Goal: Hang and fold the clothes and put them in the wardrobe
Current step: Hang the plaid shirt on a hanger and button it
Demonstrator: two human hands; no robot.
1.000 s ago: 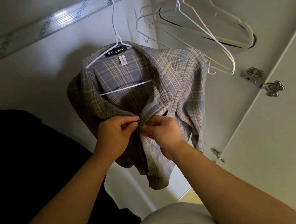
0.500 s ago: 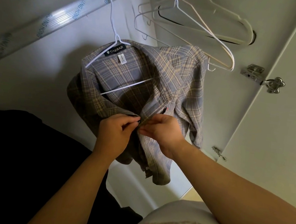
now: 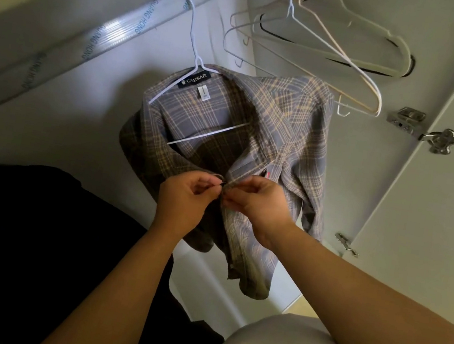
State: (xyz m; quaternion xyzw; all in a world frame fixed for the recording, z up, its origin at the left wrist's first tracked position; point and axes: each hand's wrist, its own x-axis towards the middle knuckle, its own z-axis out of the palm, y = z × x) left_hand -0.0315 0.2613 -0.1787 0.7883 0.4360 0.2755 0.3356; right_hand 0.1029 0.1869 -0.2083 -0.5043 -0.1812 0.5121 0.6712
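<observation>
Dim white wardrobe (image 3: 72, 129), hinged door (image 3: 433, 234)

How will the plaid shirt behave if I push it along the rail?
Likely floppy: the plaid shirt drapes in loose folds where the left hand and right hand pinch its front. Probably light: one thin white hanger carries it. It may swing, hanging only by the hook on the rail.

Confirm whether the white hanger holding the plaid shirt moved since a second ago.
No. The white hanger hooks the rail at the same printed lettering.
</observation>
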